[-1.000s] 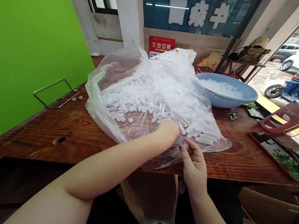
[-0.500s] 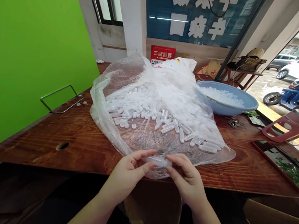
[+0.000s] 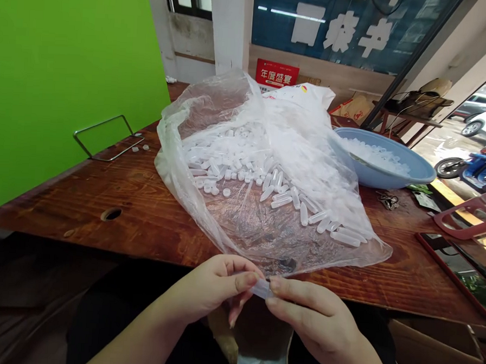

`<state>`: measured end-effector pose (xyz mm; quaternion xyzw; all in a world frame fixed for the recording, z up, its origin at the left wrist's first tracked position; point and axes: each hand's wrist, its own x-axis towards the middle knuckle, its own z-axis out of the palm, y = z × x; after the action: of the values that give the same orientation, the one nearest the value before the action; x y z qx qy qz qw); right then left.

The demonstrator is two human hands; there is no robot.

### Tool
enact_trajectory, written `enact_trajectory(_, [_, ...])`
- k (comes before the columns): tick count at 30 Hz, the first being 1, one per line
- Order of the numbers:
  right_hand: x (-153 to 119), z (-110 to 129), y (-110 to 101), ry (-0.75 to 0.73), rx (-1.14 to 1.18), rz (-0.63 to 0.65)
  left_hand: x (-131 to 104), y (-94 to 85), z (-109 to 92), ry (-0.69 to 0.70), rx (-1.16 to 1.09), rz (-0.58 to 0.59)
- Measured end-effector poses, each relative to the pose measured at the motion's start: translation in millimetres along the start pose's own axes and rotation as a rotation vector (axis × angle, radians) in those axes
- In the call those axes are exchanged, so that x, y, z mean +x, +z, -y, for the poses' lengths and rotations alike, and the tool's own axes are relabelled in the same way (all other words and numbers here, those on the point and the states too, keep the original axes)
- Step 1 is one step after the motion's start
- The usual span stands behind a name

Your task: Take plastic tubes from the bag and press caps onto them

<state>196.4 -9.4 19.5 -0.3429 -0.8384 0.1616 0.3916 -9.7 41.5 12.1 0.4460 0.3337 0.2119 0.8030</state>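
Between my two hands, just off the table's front edge, is a translucent plastic tube (image 3: 261, 289). My left hand (image 3: 225, 284) is closed round the tube's left part, thumb on top. With thumb and fingers, my right hand (image 3: 305, 310) pinches the right end, where my fingertips hide a cap, if there is one. Beyond them a clear plastic bag (image 3: 245, 220) lies spread open on the table. Inside it are many loose translucent tubes (image 3: 304, 213) with pointed ends and small white caps (image 3: 226, 192) in a heap.
A blue basin (image 3: 393, 179) full of small translucent pieces stands right of the bag. The wooden table (image 3: 152, 204) has a round hole at the left, near a wire stand (image 3: 107, 137) and a green panel (image 3: 69, 75). Keys (image 3: 387, 200) and a red-framed tablet-like thing (image 3: 458, 275) lie at the right.
Both hands have come nearer to me with the tube, off the bag's front edge. More of the tube is covered by my left hand. The camera view has shifted slightly.
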Motion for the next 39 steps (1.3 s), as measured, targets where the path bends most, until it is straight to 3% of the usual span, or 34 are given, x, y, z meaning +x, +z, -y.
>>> enact_trajectory(3, [3.2,1.4,2.1,0.099,-0.010,0.008,-5.2,0.7,-2.2,0.014,0.059,0.008])
enact_trajectory(9, [8.0,3.3,24.1,0.664,0.151,0.035,-17.8,10.3,-10.0,0.256,0.623,-0.149])
enact_trajectory(12, [6.8,4.5,28.9,0.800,0.295,0.056,-17.4,10.6,-8.2,0.358,0.784,-0.140])
enact_trajectory(14, [4.2,4.5,26.9,0.733,0.278,-0.007,-16.0,8.9,-5.3,0.374,0.767,-0.182])
enact_trajectory(18, [-0.9,3.9,20.0,0.444,0.174,-0.078,-16.1,7.3,-0.6,0.339,0.643,-0.215])
enact_trajectory(21, [-1.5,3.8,19.5,0.475,0.132,-0.050,-17.8,10.4,-0.7,0.320,0.642,-0.123])
enact_trajectory(23, [-1.2,3.4,20.8,0.465,0.176,-0.084,-18.5,13.1,-1.3,0.296,0.597,-0.122])
enact_trajectory(26, [-0.6,2.5,23.7,0.289,0.124,-0.074,-18.6,15.3,0.7,0.222,0.424,-0.157])
enact_trajectory(28, [0.3,2.4,27.4,0.229,0.010,-0.064,-18.4,15.8,5.0,0.173,0.346,-0.117])
enact_trajectory(30, [2.1,2.6,32.7,0.316,-0.038,-0.080,-18.1,16.0,10.4,0.170,0.332,-0.072])
enact_trajectory(34, [7.5,3.2,39.0,0.598,0.041,-0.014,-18.5,16.5,16.0,0.344,0.549,-0.110])
enact_trajectory(36, [10.7,3.5,35.7,0.485,-0.018,-0.037,-20.5,17.1,15.1,0.372,0.586,-0.128])
enact_trajectory(39, [17.0,3.8,27.8,0.081,-0.226,-0.123,-24.3,18.9,13.7,0.286,0.426,-0.098])
